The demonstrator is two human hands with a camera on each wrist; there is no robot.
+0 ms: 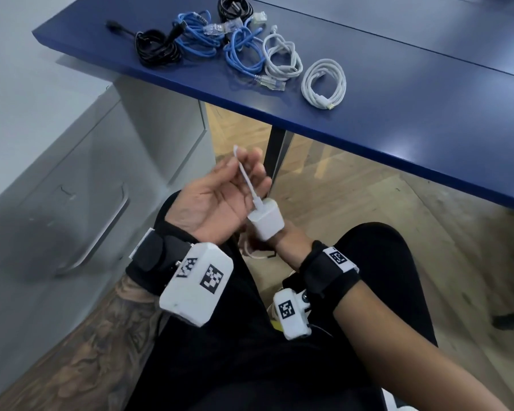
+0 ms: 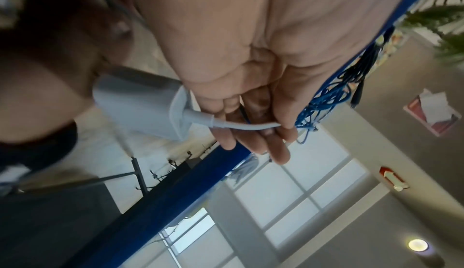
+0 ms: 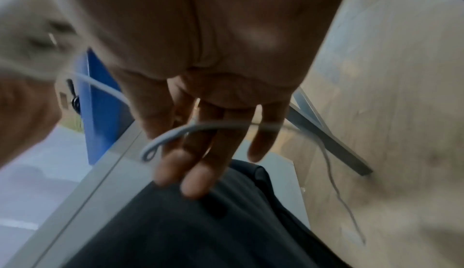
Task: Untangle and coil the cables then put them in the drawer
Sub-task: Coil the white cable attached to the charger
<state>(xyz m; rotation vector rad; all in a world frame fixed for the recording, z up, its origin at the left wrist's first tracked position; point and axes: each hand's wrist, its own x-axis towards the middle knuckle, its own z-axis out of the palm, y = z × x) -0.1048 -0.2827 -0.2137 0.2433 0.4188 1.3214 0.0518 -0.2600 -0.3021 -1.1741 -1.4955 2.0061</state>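
Note:
My left hand (image 1: 232, 185) is palm up over my lap and holds a thin white charger cable (image 1: 247, 179) between its fingers. The cable is plugged into a white power adapter (image 1: 266, 222) beside the palm, above my right wrist. In the left wrist view the cable (image 2: 248, 127) runs from the adapter (image 2: 140, 109) into the fingers. My right hand (image 3: 200, 153) sits below the left, mostly hidden in the head view. Its fingers are straight, and a loop of the same cable (image 3: 191, 130) lies across them and trails toward the floor.
On the blue desk (image 1: 398, 120) lie black cables (image 1: 158, 46), blue cables (image 1: 244, 54), a loose white cable (image 1: 282, 59) and a coiled white cable (image 1: 324, 81). A grey drawer cabinet (image 1: 80, 179) with its drawers closed stands to my left. Wooden floor lies below.

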